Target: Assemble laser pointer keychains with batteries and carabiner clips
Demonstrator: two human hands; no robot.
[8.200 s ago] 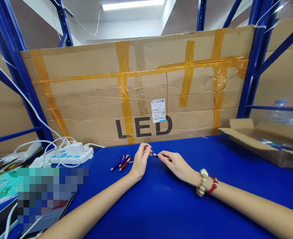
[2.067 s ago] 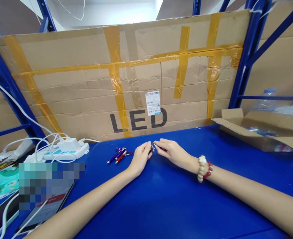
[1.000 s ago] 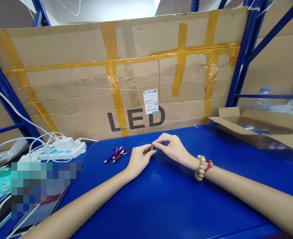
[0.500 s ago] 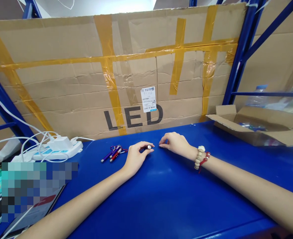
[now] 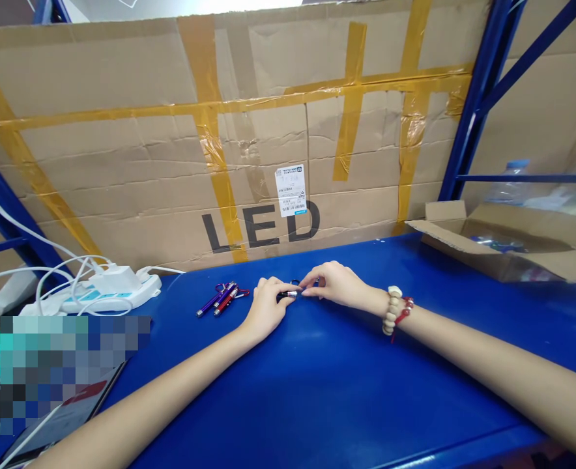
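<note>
My left hand (image 5: 269, 305) is closed round a small black keychain flashlight (image 5: 288, 295), whose silver end sticks out between thumb and forefinger. Close against it, my right hand (image 5: 335, 281) pinches with thumb and fingertips near that silver end. Part of a dark ring or clip shows above the fingertips; what the right fingers hold is too small to make out. To the left of my left hand lie a purple keychain flashlight (image 5: 214, 301) and a red keychain flashlight (image 5: 226, 302), side by side with their clips at the far end.
A white power strip (image 5: 144, 290) with tangled cables is at the left, above a dark-screened device (image 5: 68, 417). An open cardboard box (image 5: 483, 260) stands at the back right. A large taped carton (image 5: 161, 176) closes off the back of the blue table (image 5: 327, 391).
My right hand has moved left until its fingertips meet the end of the flashlight in my left hand. The black flashlight has turned, with its silver end pointing more to the right.
</note>
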